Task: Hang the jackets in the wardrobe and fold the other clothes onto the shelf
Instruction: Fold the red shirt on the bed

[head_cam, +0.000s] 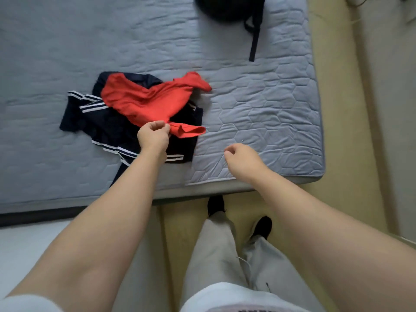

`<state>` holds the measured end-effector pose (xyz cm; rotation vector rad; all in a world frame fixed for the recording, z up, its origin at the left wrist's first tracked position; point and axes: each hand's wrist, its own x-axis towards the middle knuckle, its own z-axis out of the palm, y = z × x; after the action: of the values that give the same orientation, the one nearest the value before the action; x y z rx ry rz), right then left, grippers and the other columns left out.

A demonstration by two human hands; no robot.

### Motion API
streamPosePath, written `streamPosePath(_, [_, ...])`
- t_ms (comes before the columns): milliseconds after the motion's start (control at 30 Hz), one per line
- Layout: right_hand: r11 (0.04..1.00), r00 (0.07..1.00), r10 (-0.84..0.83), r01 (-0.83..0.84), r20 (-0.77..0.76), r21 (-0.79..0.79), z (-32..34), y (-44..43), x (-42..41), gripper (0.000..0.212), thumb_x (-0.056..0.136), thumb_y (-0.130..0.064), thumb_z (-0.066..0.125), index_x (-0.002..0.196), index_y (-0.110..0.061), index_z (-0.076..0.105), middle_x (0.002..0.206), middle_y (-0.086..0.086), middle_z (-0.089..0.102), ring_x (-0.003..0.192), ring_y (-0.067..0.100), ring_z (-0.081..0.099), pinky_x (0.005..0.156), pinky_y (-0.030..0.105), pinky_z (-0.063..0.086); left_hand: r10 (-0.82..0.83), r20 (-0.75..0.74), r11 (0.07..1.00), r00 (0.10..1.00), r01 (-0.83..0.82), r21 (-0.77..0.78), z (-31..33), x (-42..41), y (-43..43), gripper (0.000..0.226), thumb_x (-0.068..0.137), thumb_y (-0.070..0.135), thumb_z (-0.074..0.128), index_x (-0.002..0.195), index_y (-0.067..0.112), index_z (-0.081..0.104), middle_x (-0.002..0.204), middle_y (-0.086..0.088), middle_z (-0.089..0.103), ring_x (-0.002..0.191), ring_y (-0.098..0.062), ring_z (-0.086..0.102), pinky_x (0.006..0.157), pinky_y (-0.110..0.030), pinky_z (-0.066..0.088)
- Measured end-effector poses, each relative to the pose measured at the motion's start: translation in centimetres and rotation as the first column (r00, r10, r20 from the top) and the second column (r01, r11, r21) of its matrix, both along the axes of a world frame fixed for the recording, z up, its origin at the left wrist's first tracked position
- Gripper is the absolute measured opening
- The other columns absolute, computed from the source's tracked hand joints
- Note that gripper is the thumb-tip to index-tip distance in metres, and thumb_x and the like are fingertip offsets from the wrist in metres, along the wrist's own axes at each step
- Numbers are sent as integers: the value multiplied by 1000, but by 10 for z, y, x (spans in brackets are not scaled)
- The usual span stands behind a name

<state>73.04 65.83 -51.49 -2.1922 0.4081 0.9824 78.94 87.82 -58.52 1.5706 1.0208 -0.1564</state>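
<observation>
Head view, looking down at the near edge of a bed with a grey-blue quilted cover. Person stands at its corner.

2 garments lie in 1 heap on the bed, left of centre. Red garment on top, crumpled, spread from upper left to lower right, 1 corner flopped out toward the right. Navy garment underneath, bands of white stripes showing along its left and near edges; its near end hangs slightly over the bed's edge. Cannot tell what kind of clothing either piece is.

Left hand is over the heap's near right side. Its fingers are curled and, with the thumb, pinch the near edge of the red garment, where the cloth is bunched into a fold that sticks out to the right. Forearm crosses the navy garment's striped hem.

Right hand is out over bare quilting, well right of the heap, touching no cloth. Its fingers are loosely curled inward, holding nothing. Cannot tell whether it rests on the bed or hangs just above it.

Far edge of view: a black bag on the bed, partly cut off, with 1 strap trailing toward the camera. It is well apart from the heap.

Yellowish floor runs beside and below the bed. Light grey trousers and 2 black shoes at the bed's corner.
</observation>
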Motion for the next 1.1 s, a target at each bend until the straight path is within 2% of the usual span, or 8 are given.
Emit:
streamPosePath(133, [999,995,18,-21,103,30,59,-5,-6,29,100,-19,50,122,-10,67,127,11,68,122,29,59,102,35,45,-72,195,996,978,80,-35,100,-4,-16,24,94,-5,61,87,17,59,86,-6,60,87,-25,61,88,-43,54])
streamPosePath(267, [995,980,-24,5,198,99,118,-17,-16,44,90,-18,65,133,-12,58,130,11,65,118,27,62,100,37,48,-136,425,985,895,167,-35,209,-18,-48,24,94,-6,61,87,17,59,79,-3,61,65,-9,64,67,-24,56])
streamPosePath(367, [985,969,1,-43,248,164,158,-31,-24,66,80,-27,77,138,-18,48,122,3,64,111,24,64,96,43,53,-148,556,969,818,233,-84,282,-27,-73,23,94,-7,61,87,15,59,79,-3,61,64,-8,65,63,-20,55])
streamPosePath(467, [973,945,-4,-72,326,219,189,-48,-33,60,71,-38,84,120,-33,51,107,-9,69,102,15,67,91,37,55,-125,639,938,759,300,-174,338,-38,-97,21,93,-7,63,86,13,61,79,-4,63,68,-14,67,64,-24,57])
streamPosePath(633, [995,857,-71,29,510,90,226,-82,-49,19,96,-32,57,105,-22,70,106,7,74,104,30,67,83,31,49,-65,701,902,711,342,-263,396,-56,-135,22,93,-10,60,88,12,60,81,-6,62,69,-15,67,65,-26,59])
streamPosePath(833, [989,753,-149,106,641,106,281,-145,-52,29,93,-22,58,64,-18,59,59,-5,57,64,22,55,53,29,36,5,689,939,725,234,-252,431,-61,-159,25,93,-12,57,89,12,55,80,-7,60,60,-13,62,56,-23,56])
streamPosePath(967, [968,595,-252,167,763,189,322,-173,-44,14,92,-20,59,79,-20,64,72,-5,63,70,19,57,61,27,37,5,656,944,755,213,-253,444,-57,-168,25,92,-14,54,91,11,54,85,-12,60,66,-16,63,55,-22,56])
streamPosePath(1100, [970,506,-243,129,828,206,355,-184,-36,12,94,-18,56,87,-26,61,78,-12,61,71,9,58,58,18,38,-115,659,973,743,217,-75,449,-50,-180,31,85,-16,60,92,15,57,99,-11,59,88,-27,63,87,-44,59])
